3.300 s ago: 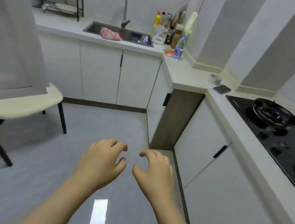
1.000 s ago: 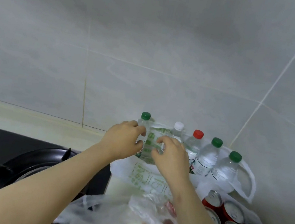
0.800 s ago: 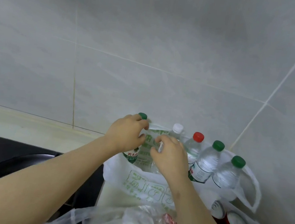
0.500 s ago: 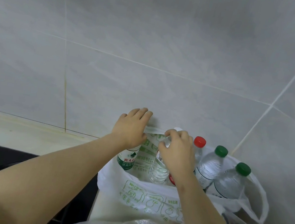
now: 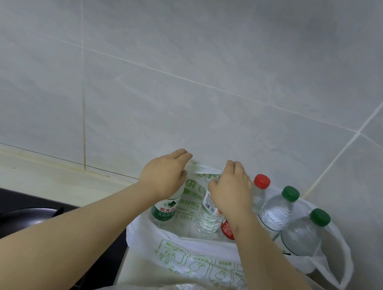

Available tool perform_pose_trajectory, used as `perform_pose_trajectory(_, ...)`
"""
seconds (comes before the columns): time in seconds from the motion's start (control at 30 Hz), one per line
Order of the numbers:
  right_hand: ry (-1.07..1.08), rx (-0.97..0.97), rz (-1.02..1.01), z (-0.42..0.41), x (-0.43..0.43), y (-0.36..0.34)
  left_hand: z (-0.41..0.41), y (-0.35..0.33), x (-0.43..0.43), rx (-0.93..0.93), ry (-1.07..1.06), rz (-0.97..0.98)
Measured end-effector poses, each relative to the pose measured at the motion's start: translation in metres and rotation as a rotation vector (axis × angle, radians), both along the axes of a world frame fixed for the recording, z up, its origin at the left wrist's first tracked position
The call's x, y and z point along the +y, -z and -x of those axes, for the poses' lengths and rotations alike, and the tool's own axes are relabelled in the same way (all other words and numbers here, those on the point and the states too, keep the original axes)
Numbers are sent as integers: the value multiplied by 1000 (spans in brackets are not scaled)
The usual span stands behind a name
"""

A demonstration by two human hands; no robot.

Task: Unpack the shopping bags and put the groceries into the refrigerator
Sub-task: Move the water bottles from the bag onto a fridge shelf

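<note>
My left grip [image 5: 163, 177] curls over the top of the green-label bottle [image 5: 166, 209] and my right grip [image 5: 230, 192] over the clear bottle [image 5: 207, 218]. Both stand upright in the white bag [image 5: 195, 248] on the bench [image 5: 34, 172]. Held by the necks, I judge they lift straight out.

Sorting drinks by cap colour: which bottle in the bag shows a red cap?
The red-capped bottle right beside the right hand. The two bottles further right have green caps; the rest are covered.
</note>
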State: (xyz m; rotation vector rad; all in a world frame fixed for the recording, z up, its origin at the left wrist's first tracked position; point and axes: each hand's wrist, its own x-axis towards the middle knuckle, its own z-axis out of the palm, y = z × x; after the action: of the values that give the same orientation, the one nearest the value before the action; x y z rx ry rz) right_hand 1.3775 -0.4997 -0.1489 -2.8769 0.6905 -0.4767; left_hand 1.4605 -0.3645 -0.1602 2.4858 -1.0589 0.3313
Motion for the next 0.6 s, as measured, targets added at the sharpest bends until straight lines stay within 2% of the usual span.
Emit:
perform_pose_trajectory(0.1, -38, -40, -11, 4, 3, 2, 3, 1, 4, 3, 10, 92)
perform_pose_trajectory(0.27, -65, -143, -232, 12, 5, 5, 5, -2, 8, 49, -20, 165)
perform_pose_trajectory(0.37, -127, -230, -330, 14, 6, 11, 2, -1, 8, 154, -53, 180)
perform_pose_trajectory(0.47, -135, -310, -490, 13, 6, 18, 2, 1, 7, 288, -57, 232)
perform_pose_trajectory(0.6, -85, -408, -755, 15, 2, 24, 5, 4, 4, 320, -75, 250)
